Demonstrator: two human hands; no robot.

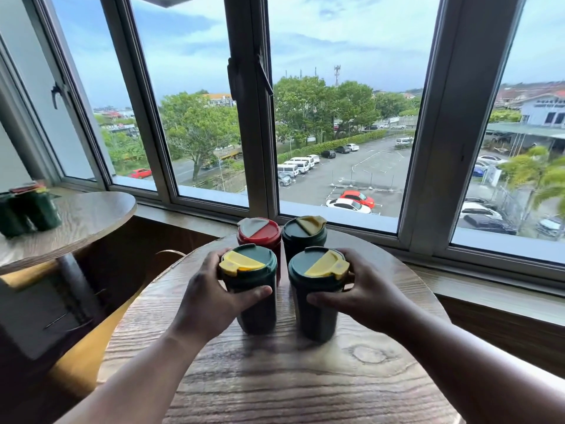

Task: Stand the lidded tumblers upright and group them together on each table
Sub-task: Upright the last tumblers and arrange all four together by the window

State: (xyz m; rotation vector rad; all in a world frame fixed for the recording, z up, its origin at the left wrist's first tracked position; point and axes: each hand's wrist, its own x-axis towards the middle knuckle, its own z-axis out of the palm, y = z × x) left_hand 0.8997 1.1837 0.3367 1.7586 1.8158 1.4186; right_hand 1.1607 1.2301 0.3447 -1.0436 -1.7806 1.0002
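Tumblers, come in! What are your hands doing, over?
Left hand grips front-left tumbler; right hand grips front-right tumbler. All four upright, grouped on round table. Nothing in the way.

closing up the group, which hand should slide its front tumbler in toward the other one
Either, roughly. The left hand holds the front left tumbler, the right hand the front right tumbler; both stand upright on the table, a gap between.

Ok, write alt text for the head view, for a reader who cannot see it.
Two hands grip two upright green tumblers with yellow-flapped lids, left hand on the left tumbler, right hand on the right tumbler, on a round wooden table by a window; a red tumbler and another green tumbler stand behind.
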